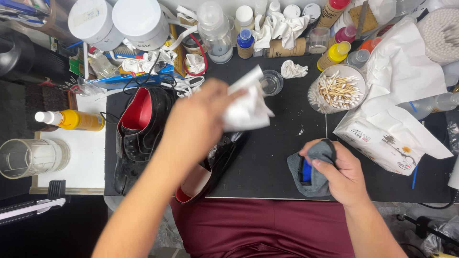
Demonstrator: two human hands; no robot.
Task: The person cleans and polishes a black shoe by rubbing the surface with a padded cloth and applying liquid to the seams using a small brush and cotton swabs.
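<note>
A black leather shoe with a red lining lay at the near edge of the black work mat, its heel hanging over the person's dark red apron and its toe pointing up the bench. Above it the left hand was closed around a crumpled white tissue, held just over the shoe's toe — not clearly touching the leather. The right hand rested on the mat to the right, well apart from the shoe, its fingers curled shut on a grey cloth wrapped about something blue.

A second black shoe, also red inside, stood just beside the first on the left, its opening turned up. Beyond it on a white board lay a yellow spray bottle on its side and a clear glass jar. Further up the mat were a small clear cup, a loose wad of tissue and a round dish of cotton swabs; an open pack of tissues sat to the right, and bottles and tubs crowded the back.

To wipe well, I judged, the tissue should be folded to a clean face and drawn along the leather with light, even pressure — the shoe would slide unless steadied, since neither hand held it.
</note>
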